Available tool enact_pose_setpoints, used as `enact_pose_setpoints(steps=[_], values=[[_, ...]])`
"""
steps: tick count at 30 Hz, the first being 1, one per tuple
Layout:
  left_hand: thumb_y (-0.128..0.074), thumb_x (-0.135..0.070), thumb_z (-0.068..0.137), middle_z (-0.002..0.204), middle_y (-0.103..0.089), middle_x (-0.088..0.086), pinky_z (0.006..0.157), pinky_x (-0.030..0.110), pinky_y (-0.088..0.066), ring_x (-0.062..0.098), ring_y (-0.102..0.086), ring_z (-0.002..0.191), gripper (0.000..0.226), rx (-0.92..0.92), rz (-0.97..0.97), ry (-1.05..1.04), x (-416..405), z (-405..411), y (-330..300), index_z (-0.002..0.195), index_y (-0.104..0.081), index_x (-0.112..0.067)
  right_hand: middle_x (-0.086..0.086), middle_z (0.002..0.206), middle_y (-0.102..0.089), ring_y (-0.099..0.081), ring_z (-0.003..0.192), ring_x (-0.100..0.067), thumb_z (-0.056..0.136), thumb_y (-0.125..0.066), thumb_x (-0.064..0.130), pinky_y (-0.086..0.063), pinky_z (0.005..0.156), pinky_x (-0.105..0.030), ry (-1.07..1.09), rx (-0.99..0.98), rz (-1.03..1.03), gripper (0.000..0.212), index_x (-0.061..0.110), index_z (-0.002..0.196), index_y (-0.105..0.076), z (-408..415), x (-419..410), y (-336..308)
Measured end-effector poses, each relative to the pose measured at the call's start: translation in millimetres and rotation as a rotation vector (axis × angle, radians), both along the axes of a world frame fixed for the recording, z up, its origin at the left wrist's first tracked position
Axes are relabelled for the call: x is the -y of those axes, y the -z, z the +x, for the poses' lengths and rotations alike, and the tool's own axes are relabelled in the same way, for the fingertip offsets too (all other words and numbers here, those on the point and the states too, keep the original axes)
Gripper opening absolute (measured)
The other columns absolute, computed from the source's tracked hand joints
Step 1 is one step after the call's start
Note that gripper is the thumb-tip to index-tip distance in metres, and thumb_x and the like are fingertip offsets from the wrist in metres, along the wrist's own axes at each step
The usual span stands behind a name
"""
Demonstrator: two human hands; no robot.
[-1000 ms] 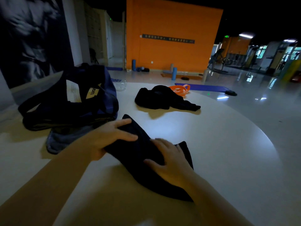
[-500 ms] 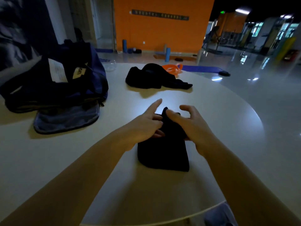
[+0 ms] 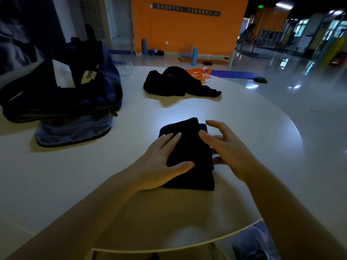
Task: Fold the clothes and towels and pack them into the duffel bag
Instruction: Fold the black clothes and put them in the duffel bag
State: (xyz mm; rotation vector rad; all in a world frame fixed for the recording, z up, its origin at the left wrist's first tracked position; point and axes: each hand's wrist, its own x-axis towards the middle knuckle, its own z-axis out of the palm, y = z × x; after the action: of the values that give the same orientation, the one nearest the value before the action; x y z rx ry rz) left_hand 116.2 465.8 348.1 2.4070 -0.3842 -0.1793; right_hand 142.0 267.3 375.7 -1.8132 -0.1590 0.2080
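Note:
A folded black cloth point(image 3: 189, 152) lies on the round white table point(image 3: 244, 128) in front of me. My left hand point(image 3: 161, 162) presses flat on its left half, fingers straight and thumb across the near part. My right hand point(image 3: 227, 151) hovers at the cloth's right edge with fingers spread and slightly bent, the thumb touching the side. The dark blue duffel bag point(image 3: 62, 87) stands at the left, its flap point(image 3: 73, 130) hanging open onto the table. A crumpled black garment point(image 3: 174, 83) lies farther back.
An orange band point(image 3: 200, 73) lies behind the crumpled garment, and a clear glass bowl point(image 3: 126, 68) sits beside the bag. The table's near edge point(image 3: 187, 246) curves just below my forearms. Gym floor with foam rollers and a mat lies beyond.
The cloth has gone from a long strip to a compact fold. My left hand has come down flat on it, and my right hand has shifted to its right edge.

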Motion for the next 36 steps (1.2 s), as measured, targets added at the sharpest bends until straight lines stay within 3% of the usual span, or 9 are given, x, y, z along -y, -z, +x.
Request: enact_pose_setpoints(steps=[4, 7, 11, 13, 16, 20, 23, 26, 36], values=[[-0.039, -0.08, 0.069, 0.154, 0.008, -0.029, 0.119, 0.033, -0.009, -0.003, 0.007, 0.142, 0.096, -0.017, -0.006, 0.011, -11.3, -1.6, 8.1, 0.148, 0.001, -0.045, -0.007, 0.123, -0.055, -0.061, 0.103, -0.023, 0.088, -0.064, 0.004, -0.059, 0.077, -0.037, 0.017, 0.054, -0.064, 0.058, 0.034, 0.131, -0.041, 6.3, -6.8, 2.6], [-0.032, -0.087, 0.061, 0.153, 0.009, -0.032, 0.117, 0.028, -0.005, -0.009, 0.01, 0.14, 0.099, -0.015, 0.018, 0.037, -19.5, -3.3, 9.8, 0.146, 0.002, -0.049, -0.006, 0.126, -0.054, -0.06, 0.107, -0.024, 0.088, -0.061, 0.0, -0.058, 0.082, -0.038, -0.002, 0.021, -0.045, 0.061, 0.036, 0.132, -0.038, 5.0, -7.8, 7.5], [-0.037, -0.087, 0.063, 0.152, 0.015, -0.031, 0.118, 0.034, -0.001, -0.008, 0.019, 0.138, 0.097, -0.039, 0.086, 0.039, -22.4, -4.6, 9.1, 0.144, 0.004, -0.053, 0.001, 0.135, -0.046, -0.053, 0.116, -0.02, 0.089, -0.065, 0.028, -0.052, 0.094, -0.039, 0.051, 0.424, -0.484, 0.06, 0.035, 0.139, -0.035, 0.2, -5.9, 11.9], [-0.03, -0.092, 0.054, 0.153, 0.022, -0.027, 0.118, 0.039, 0.0, 0.001, 0.022, 0.141, 0.099, -0.041, 0.14, 0.019, -21.1, -4.7, 9.0, 0.138, 0.011, -0.059, 0.003, 0.152, -0.022, -0.029, 0.137, -0.022, 0.084, -0.054, 0.055, -0.036, 0.108, -0.042, -0.034, 0.555, -0.591, 0.058, 0.041, 0.138, -0.038, -2.0, -7.0, 8.9], [-0.023, -0.1, 0.044, 0.153, 0.024, -0.023, 0.118, 0.045, -0.001, 0.023, 0.014, 0.146, 0.103, -0.069, 0.188, -0.012, -21.1, -3.6, 9.3, 0.131, 0.02, -0.064, 0.013, 0.158, 0.011, 0.01, 0.145, -0.014, 0.06, -0.027, 0.091, -0.005, 0.117, -0.05, -0.243, 0.433, -0.847, 0.087, 0.055, 0.139, -0.028, 5.1, -4.9, 14.0], [-0.032, -0.099, 0.046, 0.153, 0.023, -0.026, 0.119, 0.042, -0.013, 0.017, 0.005, 0.147, 0.112, -0.094, 0.164, 0.025, -16.1, 5.3, 8.0, 0.138, 0.017, -0.059, 0.012, 0.157, 0.021, 0.018, 0.144, -0.013, 0.029, -0.009, 0.105, 0.005, 0.116, -0.054, -0.239, 0.251, -0.961, 0.122, 0.059, 0.142, -0.004, 20.8, 10.6, 27.7], [-0.045, -0.09, 0.057, 0.153, 0.022, -0.026, 0.117, 0.036, -0.022, 0.012, -0.004, 0.146, 0.111, -0.115, 0.128, 0.081, 4.9, 20.5, 2.3, 0.145, 0.013, -0.052, 0.01, 0.157, 0.021, 0.014, 0.145, -0.015, 0.042, -0.015, 0.102, 0.002, 0.116, -0.055, -0.187, 0.196, -1.026, 0.111, 0.057, 0.142, 0.003, 24.5, 29.2, 30.3], [-0.045, -0.083, 0.065, 0.156, 0.018, -0.02, 0.119, 0.041, -0.015, 0.018, -0.002, 0.147, 0.105, -0.078, 0.203, 0.124, 49.4, 44.5, 0.1, 0.146, 0.012, -0.048, 0.009, 0.158, 0.018, 0.01, 0.146, -0.018, 0.056, -0.023, 0.096, -0.001, 0.116, -0.055, -0.038, 0.125, -1.067, 0.098, 0.056, 0.143, -0.001, 29.3, 67.4, 29.6], [-0.029, -0.079, 0.08, 0.161, 0.006, -0.004, 0.119, 0.038, 0.0, 0.018, -0.003, 0.147, 0.092, 0.121, 0.353, 0.304, 216.1, 117.3, 2.5, 0.153, 0.003, -0.033, 0.0, 0.16, 0.001, 0.0, 0.146, -0.026, 0.054, -0.031, 0.085, -0.004, 0.115, -0.06, 0.405, -0.03, -0.919, 0.096, 0.054, 0.143, -0.019, 52.5, 217.7, 46.4]])
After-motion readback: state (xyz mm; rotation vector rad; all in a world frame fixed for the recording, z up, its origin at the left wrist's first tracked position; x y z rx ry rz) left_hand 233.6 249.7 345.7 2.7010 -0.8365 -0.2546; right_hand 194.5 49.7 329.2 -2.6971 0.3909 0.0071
